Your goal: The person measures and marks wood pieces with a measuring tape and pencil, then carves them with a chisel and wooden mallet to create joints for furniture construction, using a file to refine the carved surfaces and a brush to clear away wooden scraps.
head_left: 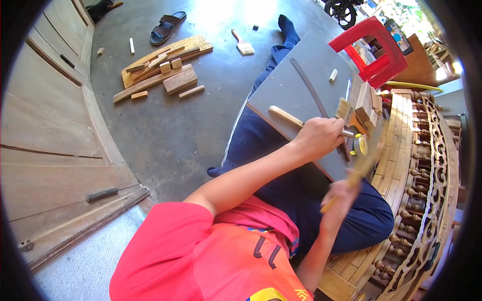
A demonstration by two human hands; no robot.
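My left hand (pixel 319 134) is closed over a wooden-handled tool (pixel 285 116) above the grey board. A short metal end shows past my fingers, but the fist hides the tool's middle. Motion smears my right hand (pixel 341 196), closed around a long, light wooden piece (pixel 357 176); its exact kind is too blurred to tell. The grey board (pixel 281 85) lies across my legs. Just beyond my left hand are a paintbrush (pixel 343 108) and a yellow tape measure (pixel 359 144). A long dark strip (pixel 307 83) lies on the board.
Wood offcuts (pixel 181 80) lie on the floor at upper left, near a sandal (pixel 167 28) and another paintbrush (pixel 243 46). A red plastic stool (pixel 374 55) stands beyond the board. Carved wooden furniture (pixel 401 130) runs along the right; wooden doors (pixel 55 120) stand at left.
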